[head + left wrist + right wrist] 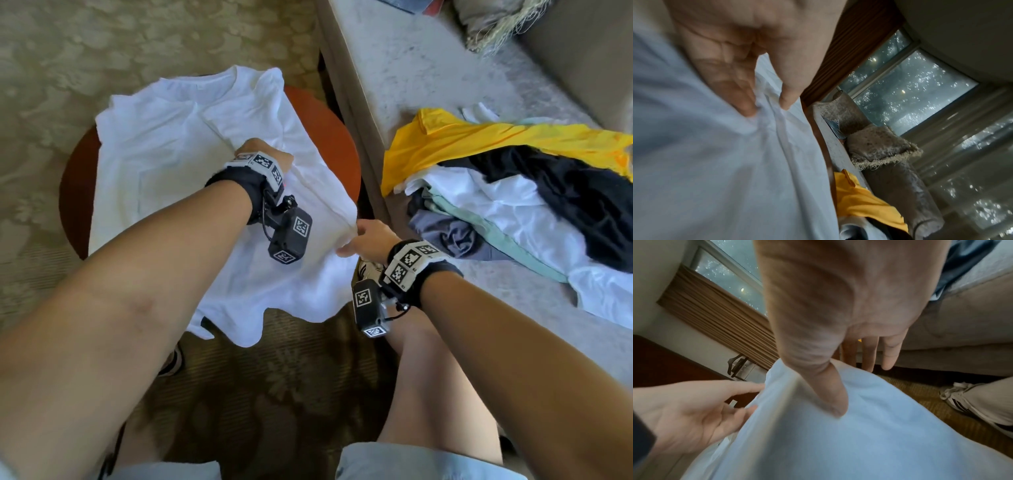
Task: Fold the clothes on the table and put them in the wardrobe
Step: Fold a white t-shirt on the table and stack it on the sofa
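1. Head view: a white shirt (178, 164) is lying spread over a round red table (329, 126), its hem hanging off the near edge. The left hand (265, 156) is sitting on the middle of the shirt, over a fold line; from here I cannot tell how its fingers lie. The right hand (364, 238) is gripping the shirt's right edge just off the table rim. A pile of clothes (513, 202) — yellow, black, white, grey, pale green — is waiting on the grey sofa (428, 68) to the right.

2. Left wrist view: the left hand (748, 53) is pointing down, fingertip (748, 110) and thumb (786, 100) digging into the shirt (715, 162) with a small ridge of cloth between them, a pinch. The yellow garment (861, 201) and a fringed cushion (879, 146) are showing beyond the table edge, a window (906, 92) behind.

3. Right wrist view: the right hand (838, 305) is pinching the shirt (818, 443) edge, thumb (830, 394) pressing on top, the other fingers (890, 353) hanging straight behind. The left hand (694, 410) is showing at the left with fingers reaching into the cloth. A sneaker (962, 400) is standing on the carpet (920, 402).
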`<action>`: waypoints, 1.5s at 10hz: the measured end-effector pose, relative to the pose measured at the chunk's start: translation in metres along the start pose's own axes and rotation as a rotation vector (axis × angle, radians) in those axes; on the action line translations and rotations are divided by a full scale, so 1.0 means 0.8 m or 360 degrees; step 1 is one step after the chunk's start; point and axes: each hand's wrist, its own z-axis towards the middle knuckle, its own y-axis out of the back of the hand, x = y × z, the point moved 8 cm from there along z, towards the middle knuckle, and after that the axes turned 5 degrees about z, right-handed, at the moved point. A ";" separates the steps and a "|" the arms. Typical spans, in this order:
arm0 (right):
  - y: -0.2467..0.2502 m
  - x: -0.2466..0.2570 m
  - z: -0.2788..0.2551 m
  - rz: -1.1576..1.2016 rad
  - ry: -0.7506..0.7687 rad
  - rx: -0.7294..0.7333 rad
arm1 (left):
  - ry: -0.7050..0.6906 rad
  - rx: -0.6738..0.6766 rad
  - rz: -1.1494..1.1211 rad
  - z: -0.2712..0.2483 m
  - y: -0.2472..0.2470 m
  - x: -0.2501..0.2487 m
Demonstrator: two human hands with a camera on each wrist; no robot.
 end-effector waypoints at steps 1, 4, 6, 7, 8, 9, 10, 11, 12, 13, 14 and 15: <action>0.000 -0.002 0.001 -0.0064 0.0030 -0.0101 | -0.0231 0.0109 0.0054 0.002 -0.009 -0.017; 0.028 0.016 -0.045 -0.0475 0.0299 -0.0398 | -0.0004 0.0243 -0.0661 0.011 -0.018 -0.019; 0.040 0.039 -0.089 -0.0570 0.0339 -0.0441 | 0.0007 0.0172 -0.1467 0.020 0.006 -0.026; 0.031 0.056 -0.106 -0.0772 0.0459 -0.0393 | -0.0063 0.0144 -0.1442 0.021 0.029 -0.028; 0.020 0.072 -0.116 -0.0991 0.0605 -0.0380 | -0.0060 0.0144 -0.1434 0.018 0.040 -0.024; 0.006 0.077 -0.117 -0.1106 0.0652 -0.0262 | -0.0097 0.0060 -0.1323 0.015 0.050 -0.017; -0.017 0.065 -0.110 -0.1103 0.0607 -0.0006 | -0.0179 0.0049 -0.1044 0.023 0.042 -0.009; -0.039 0.047 -0.104 -0.1061 0.0421 0.0282 | -0.0181 0.0059 -0.0958 0.027 0.033 0.003; -0.058 0.033 -0.098 -0.0973 0.0255 0.0452 | -0.0172 0.0061 -0.0875 0.029 0.027 0.013; -0.065 0.019 -0.089 -0.0875 0.0074 0.0432 | -0.0170 0.0040 -0.0803 0.032 0.025 0.017; -0.071 -0.003 -0.082 -0.0797 -0.0121 0.0481 | -0.0188 0.0010 -0.0774 0.044 0.020 0.020; -0.074 -0.028 -0.082 -0.0629 -0.0353 0.0520 | -0.0164 0.0004 -0.0700 0.050 0.016 0.022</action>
